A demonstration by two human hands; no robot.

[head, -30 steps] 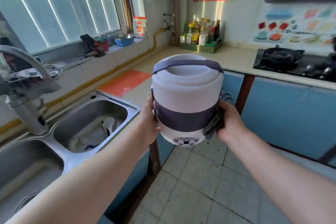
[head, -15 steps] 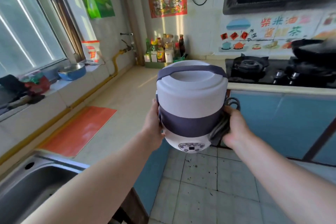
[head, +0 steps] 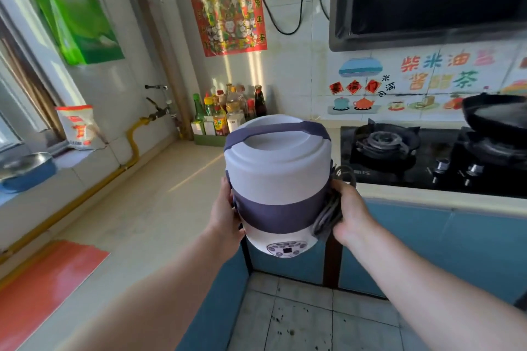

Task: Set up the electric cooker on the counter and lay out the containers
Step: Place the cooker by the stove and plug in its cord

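Cooker first: the electric cooker (head: 278, 179) is in the air between my two hands, near the inner corner of the counter (head: 148, 202) and not set on it. Under it I see blue cabinet doors (head: 456, 251) and the tiled floor (head: 310, 319). It stands about upright, white with a dark blue band and a dark blue handle across the lid, and the small control panel low on its body faces me. My left hand (head: 226, 215) grips its left side, thumb along the band; the fingers go behind the body and I cannot see them. My right hand (head: 352, 216) grips the right side and presses a folded grey cord (head: 328, 215) against the body. On the counter, at near left, lies an orange mat (head: 42, 291). At the far end a group of bottles (head: 228, 114) stands against the wall. To the right is a black gas stove (head: 399, 157), with a dark pan (head: 496, 117) on its right burner. On the window ledge at left are a blue bowl (head: 25, 172) and a white bag (head: 77, 128).
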